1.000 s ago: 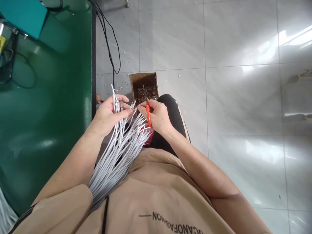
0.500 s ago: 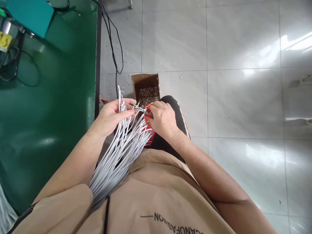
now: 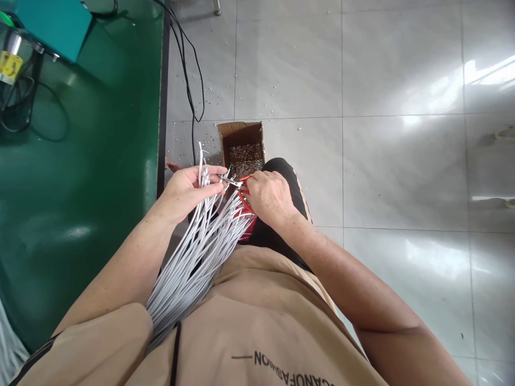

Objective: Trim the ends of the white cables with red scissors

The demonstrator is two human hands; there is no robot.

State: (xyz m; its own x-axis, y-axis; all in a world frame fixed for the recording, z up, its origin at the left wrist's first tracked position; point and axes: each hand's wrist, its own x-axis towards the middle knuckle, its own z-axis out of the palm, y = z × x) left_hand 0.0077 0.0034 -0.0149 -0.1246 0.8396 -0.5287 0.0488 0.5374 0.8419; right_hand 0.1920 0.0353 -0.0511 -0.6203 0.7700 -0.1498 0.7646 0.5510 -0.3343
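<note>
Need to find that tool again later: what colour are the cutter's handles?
Orange-red, on the cutter in the right hand; head view.

An open brown cardboard box (image 3: 241, 147) of small grey scraps sits on the glossy grey tiled floor (image 3: 382, 161). Left of the box stands a dark green table (image 3: 80, 187); black cables (image 3: 187, 69) hang between them.

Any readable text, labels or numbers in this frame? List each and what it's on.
"NOIHSAFONAC", seen upside down and cut off by the frame edge, so it reads "...CANOFASHION": printed on the tan shirt.
Yellow label on the device at the top left: has a mark, too small to read.
Nothing readable on the cardboard box or the pliers.
</note>
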